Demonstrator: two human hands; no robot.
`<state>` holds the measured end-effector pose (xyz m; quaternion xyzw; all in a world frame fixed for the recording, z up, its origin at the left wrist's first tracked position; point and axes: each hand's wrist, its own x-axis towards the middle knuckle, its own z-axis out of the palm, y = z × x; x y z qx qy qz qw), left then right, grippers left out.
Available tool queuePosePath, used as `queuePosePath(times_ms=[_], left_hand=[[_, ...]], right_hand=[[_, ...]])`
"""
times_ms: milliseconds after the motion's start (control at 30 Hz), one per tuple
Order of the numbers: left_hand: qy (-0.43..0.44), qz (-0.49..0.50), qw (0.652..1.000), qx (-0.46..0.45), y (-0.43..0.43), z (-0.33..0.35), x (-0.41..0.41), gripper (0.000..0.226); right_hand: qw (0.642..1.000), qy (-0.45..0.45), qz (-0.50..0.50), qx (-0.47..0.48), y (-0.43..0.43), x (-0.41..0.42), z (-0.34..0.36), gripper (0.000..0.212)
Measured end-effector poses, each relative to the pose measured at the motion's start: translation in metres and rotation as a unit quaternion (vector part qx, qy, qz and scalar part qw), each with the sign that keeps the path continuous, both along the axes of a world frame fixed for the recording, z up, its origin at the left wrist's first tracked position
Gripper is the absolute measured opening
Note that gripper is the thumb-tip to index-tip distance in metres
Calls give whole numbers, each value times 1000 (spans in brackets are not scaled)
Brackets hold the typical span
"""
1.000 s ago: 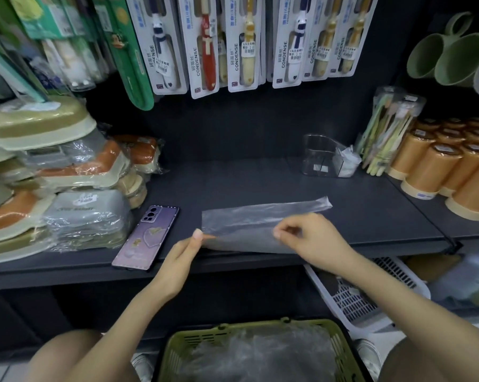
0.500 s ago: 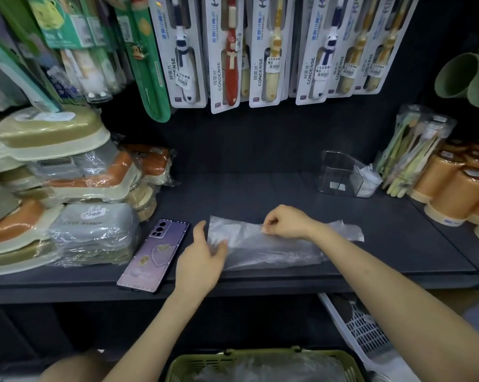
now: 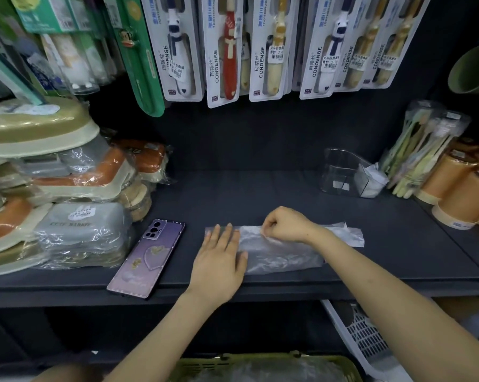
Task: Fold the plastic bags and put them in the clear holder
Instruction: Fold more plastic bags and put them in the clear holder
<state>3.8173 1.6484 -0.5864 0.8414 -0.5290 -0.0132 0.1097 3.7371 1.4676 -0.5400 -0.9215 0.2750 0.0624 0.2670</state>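
Moved: left hand (image 3: 219, 263), now flat on plastic bag (image 3: 282, 257) (crinkly film).
Grip: my right hand (image 3: 285, 224) pinches far edge.

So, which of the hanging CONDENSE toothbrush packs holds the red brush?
The second pack from the left: its brush is red, while the others hold navy-and-white or yellow ones.

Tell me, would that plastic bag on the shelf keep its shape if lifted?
Probably not: the plastic bag looks filmy and wrinkled, likely floppy. It seems light, apt to slide; the left hand presses it flat, the right hand pinches it.
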Motion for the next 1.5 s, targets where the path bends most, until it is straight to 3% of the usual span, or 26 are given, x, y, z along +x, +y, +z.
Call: queuePosePath(times_ms=[200, 400, 633, 800, 867, 933, 1000, 1100, 1167, 1200, 1300, 1433, 1500], left_hand=[[-4, 31, 999, 28, 0, -9, -1, 98], [-20, 50, 997, 46, 0, -7, -3, 99], [-13, 55, 997, 49, -1, -8, -2, 84], [1, 57, 996, 63, -2, -8, -1, 73], [4, 61, 996, 63, -2, -8, -2, 71], [3, 65, 996, 68, -2, -7, -2, 73], [3, 67, 995, 68, -3, -8, -2, 86], [7, 65, 996, 63, -3, -9, -3, 98], [14, 68, 996, 57, -3, -9, -2, 98], [14, 68, 996, 59, -3, -8, -2, 98], [7, 65, 995, 71, -2, -7, -3, 98], [5, 64, 995, 83, -3, -6, -2, 89], [5, 62, 994, 89, -2, -5, -2, 89]], right_hand=[[1000, -19, -1, 4, -5, 2, 1, 6], [998, -50, -31, 15, -5, 0, -3, 9], [998, -48, -39, -11, -5, 2, -4, 12], [996, -67, -56, 32, -6, -3, 3, 10], [992, -77, -74, -68, -3, -11, 7, 22], [960, -129, -66, -239, 11, -20, -3, 32], [931, -175, -16, -320, 35, -26, -21, 37], [950, -74, 60, -298, 58, -33, -42, 66], [968, 3, 38, -246, 51, -47, -45, 101], [970, 21, 11, -242, 43, -57, -47, 108], [965, 39, -61, -251, 14, -92, -49, 97], [965, 76, -81, -236, -3, -116, -42, 120], [964, 33, -79, -251, 3, -110, -40, 114]])
